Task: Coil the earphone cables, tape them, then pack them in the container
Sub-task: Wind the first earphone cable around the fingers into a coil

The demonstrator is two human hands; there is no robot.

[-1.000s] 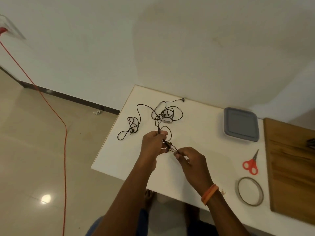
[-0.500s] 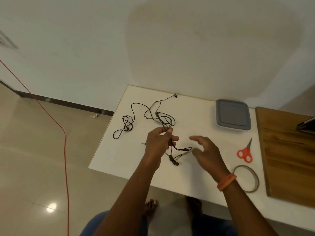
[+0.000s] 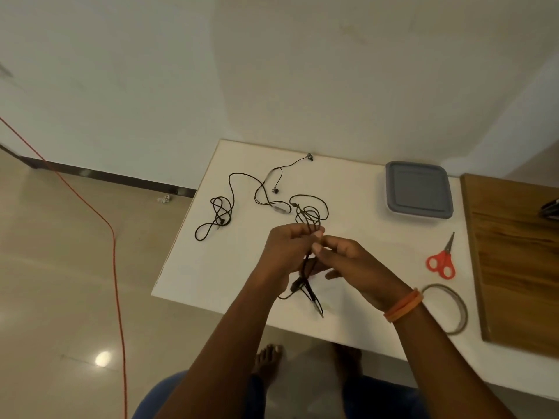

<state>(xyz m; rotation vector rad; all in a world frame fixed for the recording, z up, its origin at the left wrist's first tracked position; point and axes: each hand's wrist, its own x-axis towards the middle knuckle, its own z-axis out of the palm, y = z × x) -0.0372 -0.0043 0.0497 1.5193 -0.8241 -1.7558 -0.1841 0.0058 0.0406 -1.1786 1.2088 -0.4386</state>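
Since 0.5 s ago, right hand (image 3: 352, 264) has closed the gap to left hand (image 3: 286, 252); it was then open and apart, now both meet at the held earphone cable (image 3: 311, 220), above the near half of the white table (image 3: 211, 267).

Left hand: fingers curled round the gathered strands, loops standing up above the fist, plug end and a bud hanging below toward the table edge. Judged to act as the anchor so loops cannot spring apart.

Right hand: thumb and forefinger appear to pinch the same cable just beside the left fingertips; remaining fingers loosely curled. Exact contact point partly hidden by the left hand. Probably feeding the next turn.

Second earphone (image 3: 260, 192) lies loose on the table beyond the hands, trailing left to a small tangle (image 3: 220, 214); whether that tangle is part of the same set cannot be told.

Supplies sit on the right: tape roll (image 3: 461, 309) near the front edge, red scissors (image 3: 441, 261) just beyond it, grey-lidded container (image 3: 419, 192) at the back, lid on. Wooden board (image 3: 514, 252) further right.

Stage estimate: coiling of cable 1 under way; no taping or packing yet.
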